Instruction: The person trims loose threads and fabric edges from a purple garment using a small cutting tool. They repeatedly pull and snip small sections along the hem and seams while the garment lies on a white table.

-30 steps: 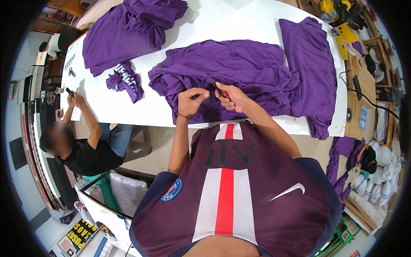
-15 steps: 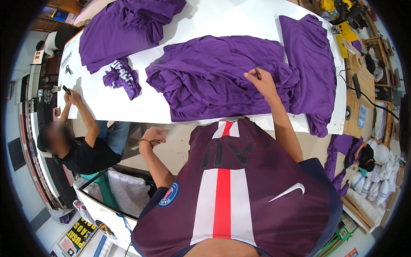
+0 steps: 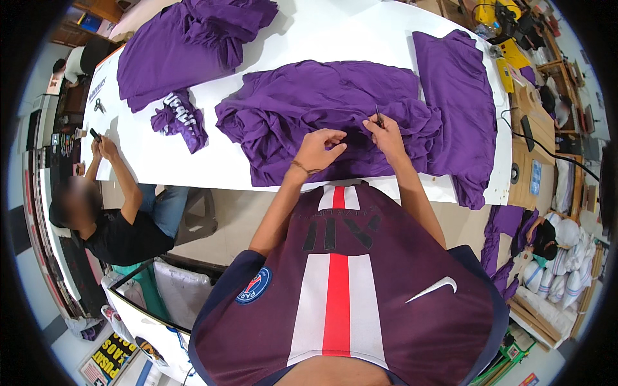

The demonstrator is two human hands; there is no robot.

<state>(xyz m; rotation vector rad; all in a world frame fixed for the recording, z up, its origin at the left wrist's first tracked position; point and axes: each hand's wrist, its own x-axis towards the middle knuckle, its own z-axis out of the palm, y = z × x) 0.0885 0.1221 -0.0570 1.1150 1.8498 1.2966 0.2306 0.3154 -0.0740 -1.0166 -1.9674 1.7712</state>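
Note:
A rumpled purple fabric piece covers the middle of the white table. My right hand grips small dark snips, blades pointing away from me, over the fabric's right half. To its left, my left hand hovers over or rests on the cloth, which I cannot tell apart; its fingers are loosely curled with the thumb apart, and I see nothing in them. A longer purple piece lies along the right side. A small purple bundle with white print lies further left.
A purple pile lies at the back left. Black scissors lie near the table's left end. A seated person at left holds a dark phone. A cardboard-covered surface with a black cable stands at right. A white-panelled bin is below left.
My left hand has come up from below the table's front edge, where it was half a second ago, onto the fabric. My right hand has moved slightly lower and left since then, still holding the snips.

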